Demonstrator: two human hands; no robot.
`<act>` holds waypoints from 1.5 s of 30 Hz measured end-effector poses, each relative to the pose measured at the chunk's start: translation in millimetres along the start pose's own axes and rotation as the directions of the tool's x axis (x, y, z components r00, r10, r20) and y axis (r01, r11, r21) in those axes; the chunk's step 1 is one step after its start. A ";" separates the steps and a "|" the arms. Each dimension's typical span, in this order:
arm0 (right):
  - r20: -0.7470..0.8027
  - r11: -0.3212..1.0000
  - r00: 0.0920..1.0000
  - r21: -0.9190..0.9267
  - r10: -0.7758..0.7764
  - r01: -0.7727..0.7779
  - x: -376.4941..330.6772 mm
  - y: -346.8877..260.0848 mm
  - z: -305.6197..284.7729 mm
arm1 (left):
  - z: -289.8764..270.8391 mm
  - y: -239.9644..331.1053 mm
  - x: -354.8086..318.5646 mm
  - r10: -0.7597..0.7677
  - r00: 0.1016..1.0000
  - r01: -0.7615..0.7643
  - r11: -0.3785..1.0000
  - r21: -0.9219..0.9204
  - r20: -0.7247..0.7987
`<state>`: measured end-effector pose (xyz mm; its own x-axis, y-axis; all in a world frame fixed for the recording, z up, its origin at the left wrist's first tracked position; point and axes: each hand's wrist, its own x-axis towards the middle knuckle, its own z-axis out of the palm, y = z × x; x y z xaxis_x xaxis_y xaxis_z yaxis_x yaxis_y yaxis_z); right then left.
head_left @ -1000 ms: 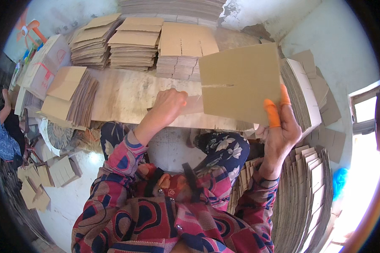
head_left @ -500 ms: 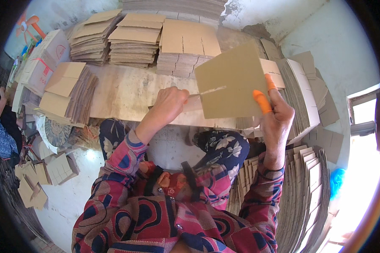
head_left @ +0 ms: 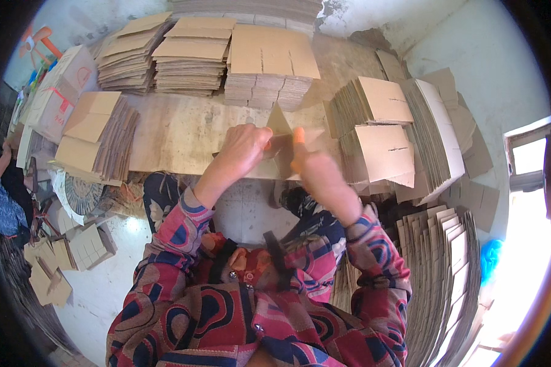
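Between my two hands, over the front of the table, brown cardboard pieces (head_left: 279,122) stand upright, seen nearly edge-on, with slanting faces that meet. My left hand (head_left: 239,148) is closed on these pieces from the left. From the right, my right hand (head_left: 319,173), with orange covers on its fingers, is closed on them too and is smeared by motion. Whether the pieces are slotted into one another I cannot tell. To the right of my right hand stand stacks of slotted cardboard sheets (head_left: 382,147).
Three cardboard stacks (head_left: 269,52) line the table's far side, with another stack (head_left: 92,125) at left beside a white carton (head_left: 64,92). More sheets stand in rows (head_left: 441,257) at lower right. A person in blue (head_left: 6,196) is at far left. Loose pieces (head_left: 49,272) lie on the floor.
My right hand has swung left and in toward my left hand. The wide cardboard sheet it held flat to view now stands edge-on between both hands.
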<state>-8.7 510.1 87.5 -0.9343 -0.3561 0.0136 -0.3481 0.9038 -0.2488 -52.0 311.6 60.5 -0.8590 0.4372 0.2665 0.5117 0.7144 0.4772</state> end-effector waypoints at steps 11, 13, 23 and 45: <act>-0.594 0.814 0.802 -0.436 0.059 -0.383 -32.1 67.9 -16.0 | -13.3 8.9 -7.8 -0.014 0.993 0.012 1.000 -0.019 -0.116; -0.531 0.731 0.813 -0.453 0.239 -0.511 -49.1 109.7 3.9 | -12.6 4.7 -12.0 0.026 0.985 -0.027 1.000 -0.004 -0.171; -0.387 0.901 0.887 -0.240 0.253 -0.362 -70.2 163.7 -10.1 | -37.1 -21.2 -49.5 -0.079 0.977 0.098 0.991 0.089 -0.199; -0.689 0.956 0.684 0.290 0.240 -0.043 -48.1 -19.9 -142.2 | -42.8 -25.1 -68.5 -0.065 0.969 0.074 0.997 0.030 -0.236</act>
<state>32.4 542.9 229.6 -0.7752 0.1372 0.6167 -0.2700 0.8106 -0.5197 -6.8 240.3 66.1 -0.8703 0.2483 0.4253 0.4469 0.7610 0.4702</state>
